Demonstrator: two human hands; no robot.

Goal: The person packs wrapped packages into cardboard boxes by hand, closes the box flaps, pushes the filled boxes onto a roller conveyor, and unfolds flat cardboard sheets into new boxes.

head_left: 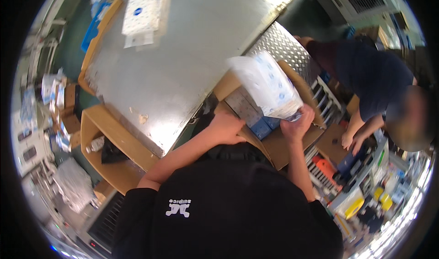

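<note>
My right hand (298,121) grips the lower corner of a white plastic-wrapped pack (274,87) with blue print. The pack is tilted above an open cardboard box (292,144), its far end smeared by motion. Inside that box, packs with a pale dotted pattern (243,104) and blue packs (263,128) lie side by side, partly hidden by the held pack. My left hand (227,127) is closed over the box's left edge, its fingers bent around the cardboard.
A grey metal table (183,53) spans the upper left, with white patterned packs (141,16) at its far end. Another open cardboard box (121,142) stands at left. A co-worker (366,71) leans in at right, hands over a brown carton (333,142) beside a roller conveyor (325,94).
</note>
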